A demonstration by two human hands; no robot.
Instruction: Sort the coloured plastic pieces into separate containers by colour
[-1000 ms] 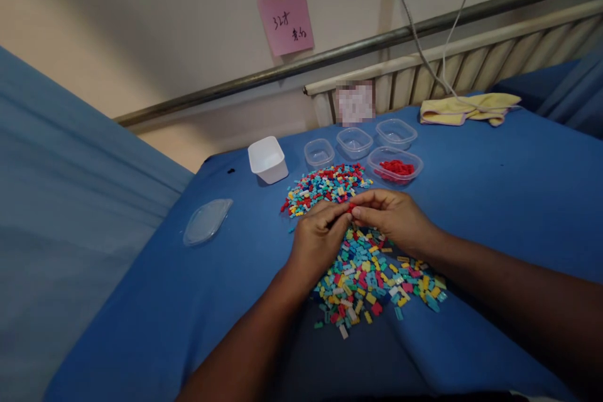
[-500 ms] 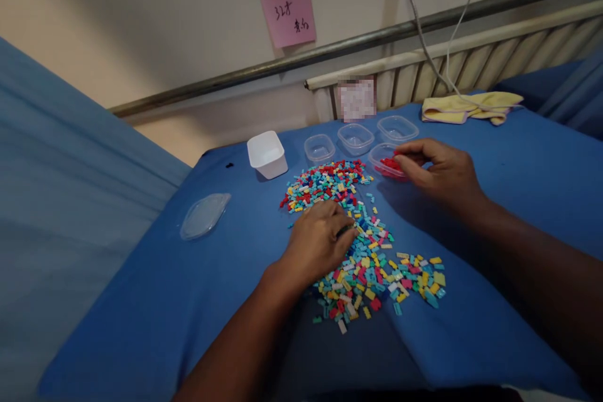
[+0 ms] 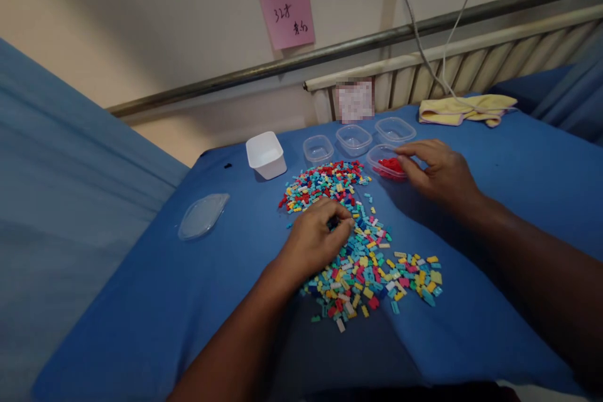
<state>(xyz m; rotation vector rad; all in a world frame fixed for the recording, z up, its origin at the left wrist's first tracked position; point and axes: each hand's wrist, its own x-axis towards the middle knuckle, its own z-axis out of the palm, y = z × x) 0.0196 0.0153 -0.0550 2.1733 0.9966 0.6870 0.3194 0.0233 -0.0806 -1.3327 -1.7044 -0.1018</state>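
My left hand [image 3: 321,232] rests over the middle of a spread of small plastic building bricks [image 3: 365,264]. Its thumb and index finger are pinched together; what they hold, if anything, is hidden. My right hand [image 3: 438,171] is at the right rim of a clear plastic container [image 3: 372,160] with red bricks [image 3: 390,167] in it. The thumb and index fingertips are slightly apart over the rim, and nothing shows between them. More bricks in red, light blue, yellow and white form a denser pile [image 3: 325,182] beyond my left hand.
Behind the pile stand three clear containers [image 3: 318,149] and a white tub [image 3: 266,156]. A clear lid [image 3: 203,217] lies at left on the blue cloth [image 3: 136,276]. A yellow cloth [image 3: 464,110] is at the back right, by the radiator [image 3: 509,50] and a hanging cable [image 3: 419,38].
The red bit at my right fingertips no longer shows there, and the red in the container looks fuller. My left thumb and index finger have closed together among the bricks.
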